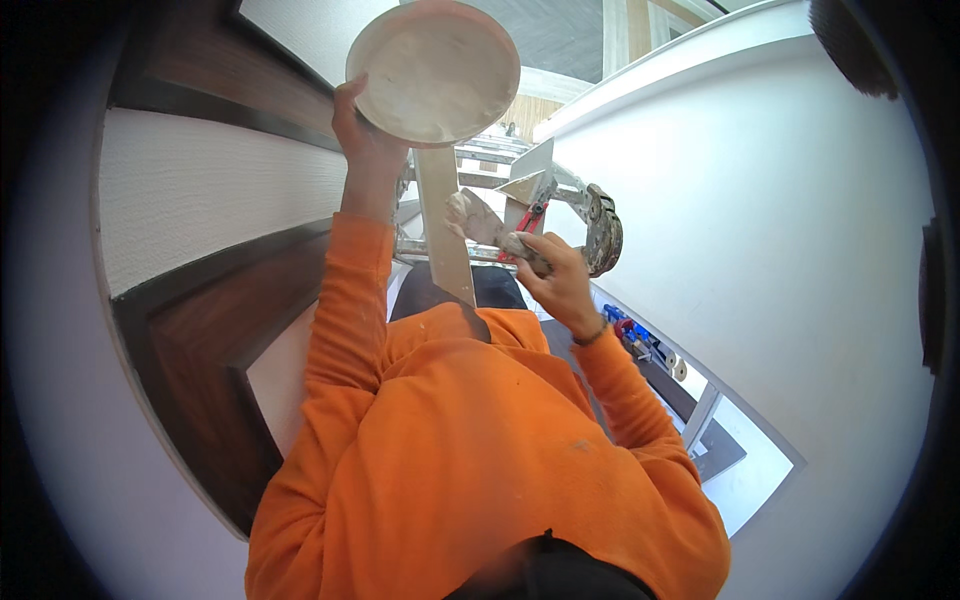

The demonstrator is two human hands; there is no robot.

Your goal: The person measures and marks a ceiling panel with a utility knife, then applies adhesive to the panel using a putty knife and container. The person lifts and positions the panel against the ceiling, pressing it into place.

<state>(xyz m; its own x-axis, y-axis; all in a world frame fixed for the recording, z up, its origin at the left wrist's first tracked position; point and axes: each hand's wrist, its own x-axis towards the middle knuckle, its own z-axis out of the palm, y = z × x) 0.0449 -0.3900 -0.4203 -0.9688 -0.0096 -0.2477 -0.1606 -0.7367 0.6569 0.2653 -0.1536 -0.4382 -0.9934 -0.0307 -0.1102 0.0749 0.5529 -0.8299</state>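
My left hand (368, 140) grips the rim of a round, pale dish (508, 55) held up at the top of the view, thumb over its edge. Whitish putty smears coat the dish's face. Lower and to the right, my right hand (565, 280) is closed round the handle of a putty knife (487, 224). A lump of beige putty (457, 212) clings to the blade's left end. The knife is apart from the dish. Behind the knife lie a red-handled tool (537, 212), its kind unclear, and another flat blade or plate (540, 158).
A paint-spattered ladder with a round hinge (604, 230) stands below my hands, a long pale board (440, 200) across it. Dark wood trim (215, 310) borders white panels at left. A white wall (740, 200) rises at right. Blue and red items (635, 338) lie lower right.
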